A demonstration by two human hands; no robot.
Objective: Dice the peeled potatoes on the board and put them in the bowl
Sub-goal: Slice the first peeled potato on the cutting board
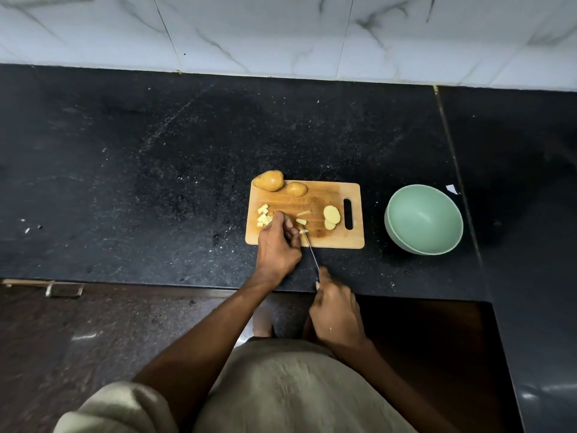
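Note:
A wooden cutting board lies on the black counter. Two whole potatoes sit at its far left corner. Pale potato cubes are piled at the left, and round slices lie near the handle slot. My left hand curls its fingers over potato strips in the board's middle. My right hand grips a knife whose blade reaches to those strips. A green bowl stands to the right of the board, with nothing in it.
The black counter runs wide to the left and behind the board, ending at a white marble-tiled wall. Its front edge runs just below my hands. A scrap of white paper lies beyond the bowl.

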